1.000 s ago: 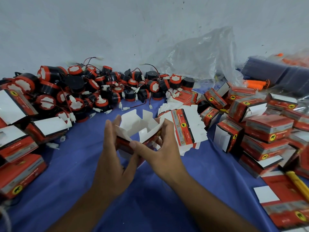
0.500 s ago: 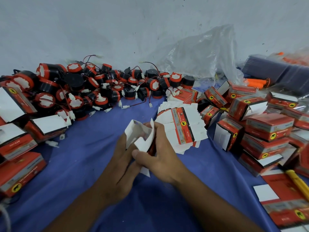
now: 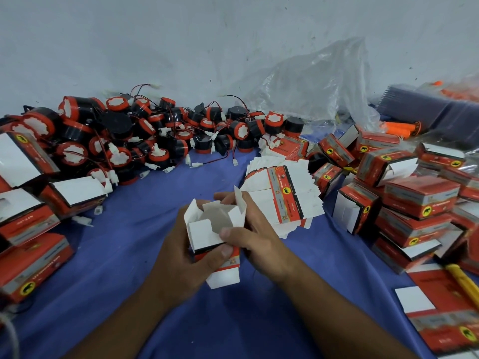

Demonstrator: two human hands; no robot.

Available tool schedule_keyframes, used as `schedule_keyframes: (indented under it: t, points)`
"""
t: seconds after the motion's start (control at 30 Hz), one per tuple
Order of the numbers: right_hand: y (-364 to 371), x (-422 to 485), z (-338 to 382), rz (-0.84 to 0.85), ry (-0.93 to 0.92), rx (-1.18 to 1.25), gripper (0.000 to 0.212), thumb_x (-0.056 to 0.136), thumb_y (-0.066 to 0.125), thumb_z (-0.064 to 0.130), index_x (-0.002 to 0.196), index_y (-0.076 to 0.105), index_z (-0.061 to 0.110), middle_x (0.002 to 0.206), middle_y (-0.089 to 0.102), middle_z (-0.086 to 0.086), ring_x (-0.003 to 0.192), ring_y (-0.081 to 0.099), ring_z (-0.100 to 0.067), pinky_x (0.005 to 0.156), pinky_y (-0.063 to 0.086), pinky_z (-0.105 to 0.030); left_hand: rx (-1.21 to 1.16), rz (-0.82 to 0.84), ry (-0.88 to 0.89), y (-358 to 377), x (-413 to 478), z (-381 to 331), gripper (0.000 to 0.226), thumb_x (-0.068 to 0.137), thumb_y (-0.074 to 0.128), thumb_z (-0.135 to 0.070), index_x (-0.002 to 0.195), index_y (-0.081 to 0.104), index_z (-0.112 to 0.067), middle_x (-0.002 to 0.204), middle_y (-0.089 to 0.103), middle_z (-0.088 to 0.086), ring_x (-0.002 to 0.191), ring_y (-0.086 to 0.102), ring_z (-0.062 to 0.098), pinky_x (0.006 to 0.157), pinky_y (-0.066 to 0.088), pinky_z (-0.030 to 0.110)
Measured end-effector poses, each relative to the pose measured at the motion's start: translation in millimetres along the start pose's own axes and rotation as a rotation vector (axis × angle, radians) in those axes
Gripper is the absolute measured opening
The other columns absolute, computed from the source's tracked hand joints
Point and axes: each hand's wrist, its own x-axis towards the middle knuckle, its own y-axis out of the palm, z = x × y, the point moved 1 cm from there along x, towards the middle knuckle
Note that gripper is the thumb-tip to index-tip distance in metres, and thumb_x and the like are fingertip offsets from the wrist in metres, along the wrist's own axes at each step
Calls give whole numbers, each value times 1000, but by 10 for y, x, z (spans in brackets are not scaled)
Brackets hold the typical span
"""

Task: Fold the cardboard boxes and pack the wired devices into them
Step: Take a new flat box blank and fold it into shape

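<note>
A small red and white cardboard box [image 3: 211, 230] is held open-end up above the blue cloth, its white flaps spread. My left hand [image 3: 178, 257] grips it from the left and below, thumb on its front. My right hand [image 3: 255, 238] holds its right side, thumb pressing a flap at the open end. A fanned stack of flat unfolded boxes [image 3: 281, 193] lies just behind my right hand. A heap of black and red round wired devices [image 3: 155, 136] with white connectors lies at the back left against the wall.
Folded red boxes [image 3: 414, 200] are piled at the right, others [image 3: 31, 224] at the left. A clear plastic bag [image 3: 316, 84] leans on the wall. A yellow tool [image 3: 464, 281] lies at the right edge. Orange items [image 3: 401, 128] sit at the far right.
The box was spread between both hands, then squeezed and turned. Now it stands open-end up, with its flaps apart and my hands closer to me.
</note>
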Motion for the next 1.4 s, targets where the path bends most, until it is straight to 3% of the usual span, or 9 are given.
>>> schedule_keyframes:
  t: [0.23, 0.4, 0.57, 0.67, 0.83, 0.93, 1.03, 1.17, 1.4]
  points:
    - [75, 23, 12, 17, 26, -108, 67, 85, 54, 59, 148, 34, 54, 143, 49, 22, 134, 46, 2, 114, 37, -29, 4, 39, 96, 33, 2, -70, 59, 78, 76, -49, 124, 42, -36, 119, 55, -9, 103, 60, 15, 81, 54, 31]
    - [94, 25, 49, -187, -109, -197, 37, 101, 48, 43, 132, 62, 29, 112, 67, 12, 107, 65, -9, 92, 49, -25, 49, 16, 85, 47, 15, -16, 60, 87, 63, -53, 136, 42, -27, 134, 52, 0, 120, 56, 19, 93, 48, 27]
    - [142, 6, 34, -194, -220, -201, 26, 105, 51, 26, 128, 62, 20, 113, 70, 11, 105, 68, -12, 86, 55, -24, 137, -146, 169, -29, 7, -69, 51, 88, 62, -56, 129, 45, -32, 130, 58, -7, 115, 61, 23, 92, 51, 35]
    - [120, -2, 7, -244, -247, -261, 18, 104, 49, 29, 115, 61, 23, 99, 69, 16, 93, 68, -8, 75, 53, -19, 232, -127, 192, -25, 5, -98, 59, 86, 65, -46, 136, 37, -32, 128, 61, -14, 115, 63, 17, 92, 51, 31]
    - [-8, 44, -31, -462, -221, -557, 25, 106, 45, 35, 83, 53, 33, 67, 58, 17, 64, 55, -2, 54, 38, -17, 258, -115, 152, -89, 44, -96, 29, 87, 60, -42, 107, 61, -21, 121, 66, -15, 114, 63, 11, 91, 51, 25]
    - [-121, 97, -52, -484, -153, -650, 26, 106, 42, 39, 84, 53, 32, 67, 57, 12, 65, 54, -2, 54, 37, -18, 243, -61, 120, -46, 27, -88, 38, 92, 54, -39, 121, 60, -16, 123, 65, -12, 111, 63, 15, 88, 51, 24]
    - [-135, 125, -54, -441, -153, -480, 23, 107, 44, 31, 88, 56, 30, 74, 60, 15, 71, 54, -1, 63, 42, -18, 174, -81, 81, -32, 27, -96, 35, 94, 51, -36, 122, 59, -18, 126, 65, -6, 117, 62, 18, 92, 51, 26]
    - [-97, 150, -64, -339, 6, -129, 27, 107, 46, 27, 90, 65, 35, 89, 68, 9, 89, 62, -13, 81, 54, -41, 366, -152, 139, -118, 83, -97, 22, 92, 53, -36, 93, 68, -20, 128, 55, 2, 124, 54, 13, 97, 45, 19]
    - [-83, 169, -56, -306, 25, 20, 18, 101, 58, 21, 88, 68, 28, 81, 70, 8, 77, 65, -7, 68, 52, -27, 359, 28, 178, -67, 102, -93, 37, 100, 46, -37, 105, 70, -10, 136, 56, -8, 126, 54, 10, 98, 43, 18]
